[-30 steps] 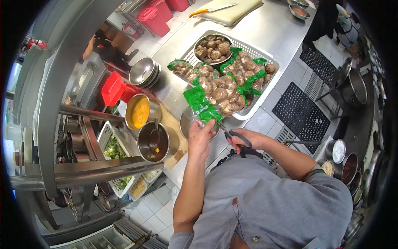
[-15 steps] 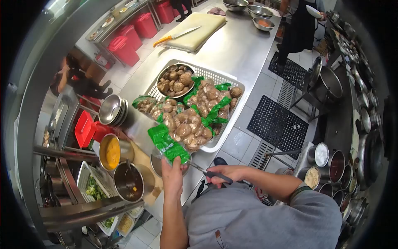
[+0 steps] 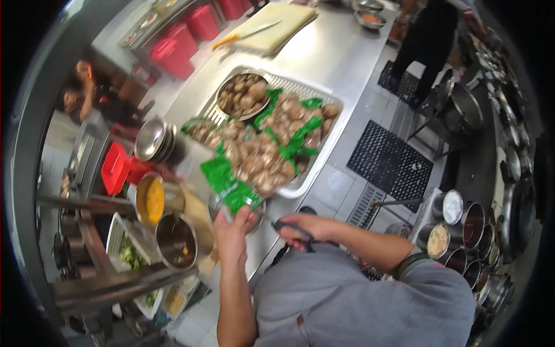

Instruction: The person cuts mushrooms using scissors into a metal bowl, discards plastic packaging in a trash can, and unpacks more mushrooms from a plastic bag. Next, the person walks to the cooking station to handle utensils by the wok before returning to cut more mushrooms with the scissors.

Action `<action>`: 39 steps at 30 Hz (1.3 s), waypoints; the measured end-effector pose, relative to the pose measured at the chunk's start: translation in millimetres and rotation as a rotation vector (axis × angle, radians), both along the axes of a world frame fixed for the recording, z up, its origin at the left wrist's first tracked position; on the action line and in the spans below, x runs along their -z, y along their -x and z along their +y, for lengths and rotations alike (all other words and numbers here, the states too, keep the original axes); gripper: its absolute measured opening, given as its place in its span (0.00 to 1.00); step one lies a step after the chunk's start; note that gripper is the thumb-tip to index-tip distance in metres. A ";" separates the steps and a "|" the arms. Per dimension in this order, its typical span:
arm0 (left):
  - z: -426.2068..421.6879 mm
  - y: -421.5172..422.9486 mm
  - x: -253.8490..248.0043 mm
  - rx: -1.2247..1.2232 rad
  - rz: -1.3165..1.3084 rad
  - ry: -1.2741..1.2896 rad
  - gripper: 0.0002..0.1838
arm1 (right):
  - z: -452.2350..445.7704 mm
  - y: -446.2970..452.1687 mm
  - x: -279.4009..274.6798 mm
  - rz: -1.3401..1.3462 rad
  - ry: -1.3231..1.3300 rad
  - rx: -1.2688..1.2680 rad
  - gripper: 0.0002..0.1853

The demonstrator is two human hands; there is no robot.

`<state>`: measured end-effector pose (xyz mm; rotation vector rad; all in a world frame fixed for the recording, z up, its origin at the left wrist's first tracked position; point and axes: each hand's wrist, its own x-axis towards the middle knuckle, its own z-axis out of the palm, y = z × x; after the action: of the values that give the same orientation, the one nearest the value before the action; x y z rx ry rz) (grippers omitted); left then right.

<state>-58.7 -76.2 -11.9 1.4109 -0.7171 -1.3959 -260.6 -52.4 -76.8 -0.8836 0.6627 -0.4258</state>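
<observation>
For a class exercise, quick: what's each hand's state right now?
Left hand: closed, holding a bag of mushrooms by its green end.
Right hand: closed, holding scissors.

Bare hands (image 3: 232, 236): two in the thick of it, one left, one right.
Scissors (image 3: 304, 233): a single pair!
White crate (image 3: 300, 188): just the one, centre stage.
Mushroom bags (image 3: 260, 168): three at least, overlapping, so an exact tally can't be had.
Mushroom bowl (image 3: 254, 114): one, inside the crate.
Chopping board (image 3: 289, 20): one, up top.
Knife (image 3: 254, 31): one, lying across it.
Counter pots (image 3: 174, 199): two, side by side!
Stacked bowls (image 3: 150, 139): at least three, rims bunched tight.
Floor mats (image 3: 390, 165): a pair, both black.
Red bins (image 3: 172, 59): three or more, blurred.
Other people (image 3: 428, 43): at least two.
</observation>
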 end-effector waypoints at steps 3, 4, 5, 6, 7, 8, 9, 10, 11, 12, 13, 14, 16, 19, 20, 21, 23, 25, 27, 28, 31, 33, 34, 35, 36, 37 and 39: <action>-0.4 -5.7 3.0 0.029 -0.045 -0.014 0.09 | -4.2 -4.9 -12.4 -0.067 -0.042 0.051 0.23; -1.5 -6.2 2.7 0.049 -0.059 -0.023 0.08 | -4.5 -7.4 -9.8 -0.064 -0.022 0.062 0.25; -2.5 -7.0 3.9 0.056 -0.055 -0.017 0.07 | -4.4 -9.7 -8.9 -0.050 -0.018 0.071 0.25; -2.4 -8.4 5.1 0.067 -0.050 -0.013 0.06 | -1.8 -11.8 -11.4 -0.054 -0.029 0.074 0.26; -4.0 -9.9 4.0 0.079 -0.043 -0.002 0.05 | -2.3 -12.7 -16.6 -0.056 -0.032 0.078 0.26; -4.9 -12.2 0.4 0.109 -0.069 -0.010 0.05 | -3.3 -13.9 -20.1 -0.058 -0.035 0.082 0.26; -4.4 -13.9 -3.6 0.140 -0.092 -0.022 0.04 | -3.3 -16.2 -20.1 -0.092 0.001 0.086 0.27; -3.5 -14.8 -6.1 0.173 -0.114 -0.036 0.04 | -3.7 -19.6 -21.0 -0.097 0.001 0.099 0.27; -3.0 -13.0 -6.0 0.166 -0.102 -0.036 0.05 | -6.9 -21.7 -22.9 -0.099 0.007 0.115 0.28; -2.0 -14.1 -8.0 0.173 -0.117 -0.031 0.05 | -5.7 -24.0 -24.3 -0.104 0.004 0.133 0.28; -5.1 -14.7 -11.6 0.182 -0.131 -0.018 0.05 | -6.1 -24.5 -25.0 -0.100 -0.012 0.109 0.29; -5.8 -15.1 -14.9 0.190 -0.145 -0.010 0.04 | -4.6 -25.8 -25.5 -0.072 -0.018 0.106 0.29; -5.2 -14.6 -21.0 0.207 -0.195 -0.022 0.04 | -3.1 -29.3 -26.6 -0.014 -0.024 0.094 0.29; -3.0 -15.3 -22.1 0.224 -0.204 -0.022 0.04 | -5.3 -36.9 -35.7 -0.105 -0.107 0.176 0.30; -0.7 -15.3 -21.5 0.231 -0.197 -0.024 0.04 | -6.4 -36.2 -40.1 -0.111 -0.116 0.201 0.31; -1.2 -16.4 -23.1 0.257 -0.220 -0.018 0.04 | -12.1 -28.1 -40.4 -0.055 -0.082 0.097 0.31; -1.8 -20.9 -26.3 0.293 -0.254 -0.003 0.05 | -12.6 -26.5 -47.1 0.000 -0.028 0.078 0.32; -0.2 -26.4 -25.1 0.330 -0.213 0.015 0.05 | -4.8 -39.9 -53.3 -0.119 -0.081 0.248 0.33; -0.6 -29.9 -16.7 0.354 -0.188 0.038 0.06 | -14.4 -42.0 -58.1 -0.097 -0.099 0.212 0.33; -0.6 -30.0 -8.9 0.357 -0.182 0.048 0.06 | -20.7 -39.3 -59.2 -0.085 -0.112 0.194 0.33; -4.2 -30.7 -16.9 0.333 -0.220 0.103 0.09 | -25.0 -37.2 -49.4 0.028 0.081 0.103 0.32; -16.6 -37.3 -24.5 0.295 -0.290 0.179 0.10 | -22.9 -25.5 -65.7 0.055 0.115 0.013 0.31; -23.0 -39.4 -28.9 0.278 -0.271 0.200 0.10 | -18.9 -6.5 -69.4 0.020 0.144 -0.125 0.30; -31.3 -41.4 -35.5 0.261 -0.252 0.228 0.10 | -17.0 16.1 -69.6 -0.013 0.179 -0.262 0.30; -39.6 -42.4 -43.3 0.240 -0.232 0.262 0.11 | -20.8 39.8 -69.0 0.141 0.188 -0.410 0.30; -44.6 -39.4 -50.9 0.266 -0.205 0.286 0.11 | -17.8 54.1 -83.0 0.204 0.198 -0.308 0.25; -52.4 -27.7 -60.7 0.323 -0.149 0.323 0.12 | -25.6 49.4 -112.5 0.416 0.487 0.111 0.20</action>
<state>-31.1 -128.7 48.8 1.1856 -1.2530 -1.3488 -310.0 -78.0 35.7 -1.4236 1.0153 -0.5192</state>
